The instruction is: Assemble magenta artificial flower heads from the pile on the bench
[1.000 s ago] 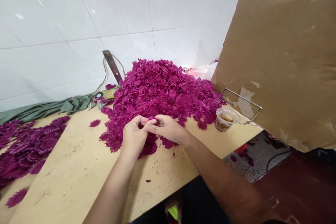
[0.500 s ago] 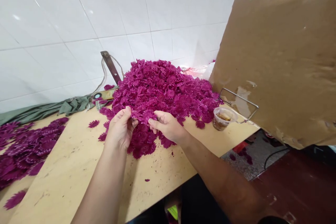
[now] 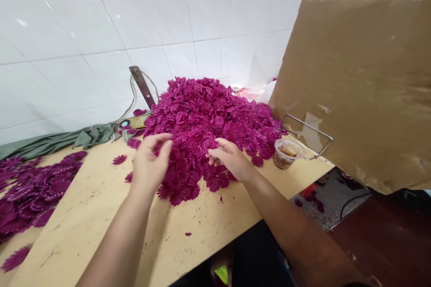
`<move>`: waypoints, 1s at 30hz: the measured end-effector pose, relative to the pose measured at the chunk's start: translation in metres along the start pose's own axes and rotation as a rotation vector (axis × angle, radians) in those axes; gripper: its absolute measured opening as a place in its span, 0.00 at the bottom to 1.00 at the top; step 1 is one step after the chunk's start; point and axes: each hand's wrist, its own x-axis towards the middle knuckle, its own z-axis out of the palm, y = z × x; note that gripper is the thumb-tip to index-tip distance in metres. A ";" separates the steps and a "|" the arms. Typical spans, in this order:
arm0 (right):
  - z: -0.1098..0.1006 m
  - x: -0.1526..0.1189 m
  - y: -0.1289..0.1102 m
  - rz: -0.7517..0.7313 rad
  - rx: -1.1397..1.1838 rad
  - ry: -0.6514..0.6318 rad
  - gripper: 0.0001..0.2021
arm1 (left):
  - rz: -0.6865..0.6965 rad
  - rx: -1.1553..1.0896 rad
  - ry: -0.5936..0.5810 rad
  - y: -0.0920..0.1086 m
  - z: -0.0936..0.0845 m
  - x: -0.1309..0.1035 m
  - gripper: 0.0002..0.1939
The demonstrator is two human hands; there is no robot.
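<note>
A large heap of magenta flower-shaped pieces (image 3: 198,107) lies on the pale board (image 3: 101,206) against the wall. My left hand (image 3: 153,159) is over the heap's left front edge, thumb and fingers apart, with nothing seen between them. To its right, my right hand (image 3: 230,157) pinches a magenta flower piece (image 3: 209,144) between thumb and forefinger, just above the front of the heap. The two hands are apart. A few loose flower pieces (image 3: 119,159) rest on the board left of my left hand.
A second pile of darker purple flowers (image 3: 40,188) lies at the left. Green cloth (image 3: 67,140) runs along the wall. Right of the heap are a clear plastic cup (image 3: 285,153), a wire frame (image 3: 308,126) and a big cardboard sheet (image 3: 357,76).
My hands have moved apart, the left one leftward and the right one rightward. My left hand has let go and opened; a flower piece stays in my right hand.
</note>
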 end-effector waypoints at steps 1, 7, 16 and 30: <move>0.003 0.001 0.000 -0.002 0.003 -0.004 0.03 | 0.090 0.071 -0.112 0.008 0.008 -0.008 0.07; 0.008 -0.001 0.000 0.000 0.027 -0.044 0.11 | 0.276 0.185 -0.305 0.022 0.034 -0.033 0.09; 0.007 0.005 0.011 -0.024 -0.062 0.097 0.02 | 0.229 0.155 -0.282 0.018 0.030 -0.035 0.09; 0.009 0.005 0.007 -0.193 -0.419 0.102 0.16 | -0.424 -0.396 -0.464 0.029 0.035 -0.025 0.15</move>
